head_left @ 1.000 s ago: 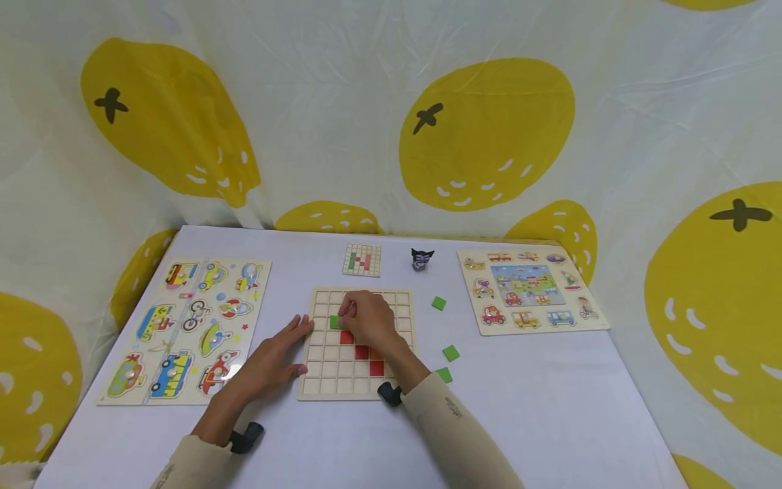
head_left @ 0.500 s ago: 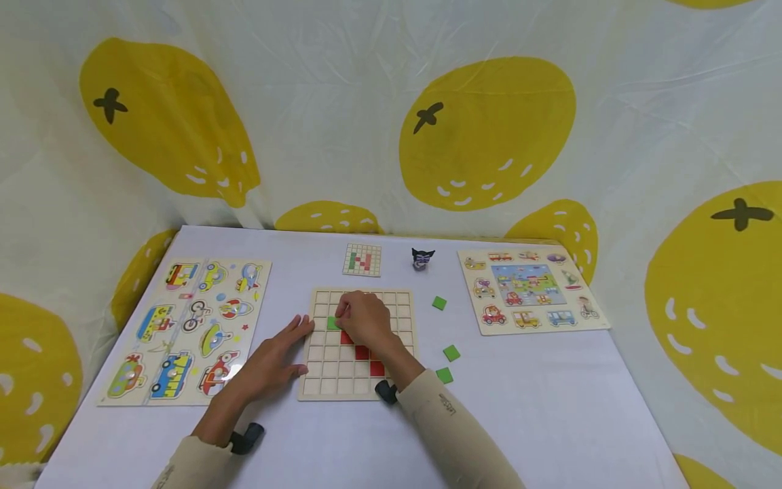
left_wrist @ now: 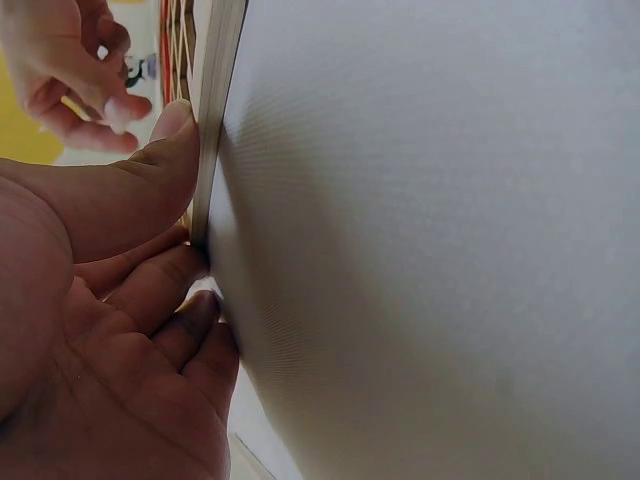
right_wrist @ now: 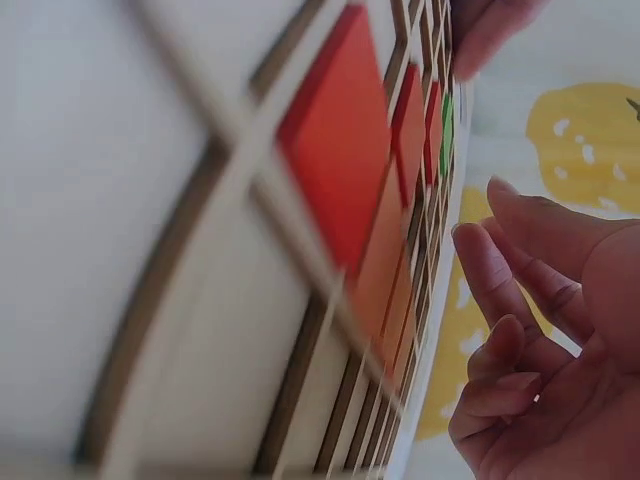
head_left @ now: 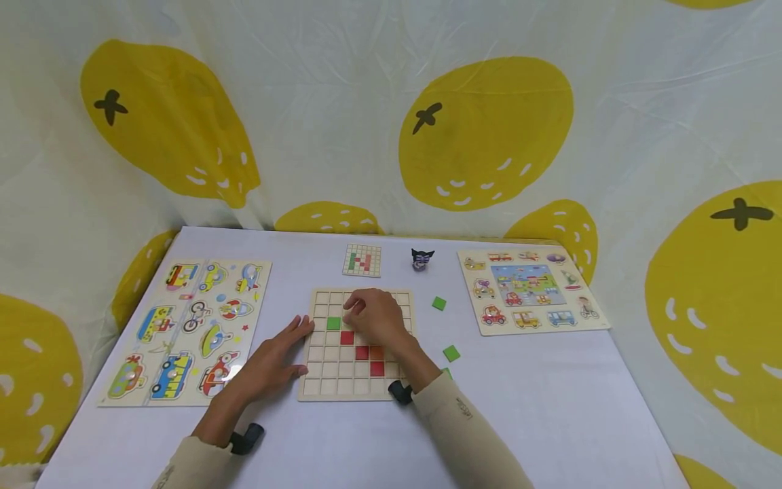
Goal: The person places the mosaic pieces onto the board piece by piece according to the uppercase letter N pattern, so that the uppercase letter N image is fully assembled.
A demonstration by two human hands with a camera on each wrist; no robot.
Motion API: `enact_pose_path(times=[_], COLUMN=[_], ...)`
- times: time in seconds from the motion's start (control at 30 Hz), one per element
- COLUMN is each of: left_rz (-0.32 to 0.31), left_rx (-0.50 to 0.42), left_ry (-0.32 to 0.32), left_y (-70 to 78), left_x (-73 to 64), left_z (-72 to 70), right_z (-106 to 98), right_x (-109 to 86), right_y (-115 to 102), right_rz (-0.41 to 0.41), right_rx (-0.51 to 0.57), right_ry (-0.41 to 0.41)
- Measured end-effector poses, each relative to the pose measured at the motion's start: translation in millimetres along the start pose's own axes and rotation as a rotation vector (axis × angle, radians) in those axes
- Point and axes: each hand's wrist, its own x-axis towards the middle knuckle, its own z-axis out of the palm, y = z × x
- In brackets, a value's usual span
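A wooden grid board (head_left: 330,387) lies on the table. One green tile (head_left: 333,324) sits in a cell in its left part, and three red tiles (head_left: 347,337) run diagonally down to the right. Orange tiles (right_wrist: 385,265) show beside the red ones, partly hidden by my right arm in the head view. My right hand (head_left: 377,318) hovers over the board just right of the green tile, thumb and forefinger apart with nothing between them. With its fingers and thumb, my left hand (head_left: 273,360) touches the board's left edge.
Loose green tiles (head_left: 451,353) lie right of the board, one partly behind my sleeve. A small pattern card (head_left: 362,261) and a dark figurine (head_left: 421,259) stand behind it. Picture puzzles flank it, vehicles (head_left: 183,333) left and a town scene (head_left: 531,292) right.
My right hand has let go of the green tile, which now lies flat in its cell. The hand has drawn slightly right. My left hand has stayed put.
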Motion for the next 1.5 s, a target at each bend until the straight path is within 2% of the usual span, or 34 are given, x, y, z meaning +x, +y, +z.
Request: enact_pose_path(times=[0.2, 0.73, 1.13, 1.5], left_rz=[-0.009, 0.006, 0.017, 0.044], left_rx=[0.015, 0.027, 0.022, 0.021], left_ry=[-0.001, 0.002, 0.003, 0.020], left_y=[-0.4, -0.7, 0.1, -0.4], left_x=[-1.1, -0.4, -0.2, -0.9], left_z=[0.0, 0.0, -0.1, -0.9], right_z=[-18, -66, -91, -94], right_x=[-4.1, -13.6, -14.8, -12.8], right_y=[22, 76, 116, 118], right_rz=[0.000, 0.131, 0.204, 0.286], right_rx=[0.040, 0.008, -0.054, -0.068], right_ry=[0.055, 0.193, 0.230, 0.175])
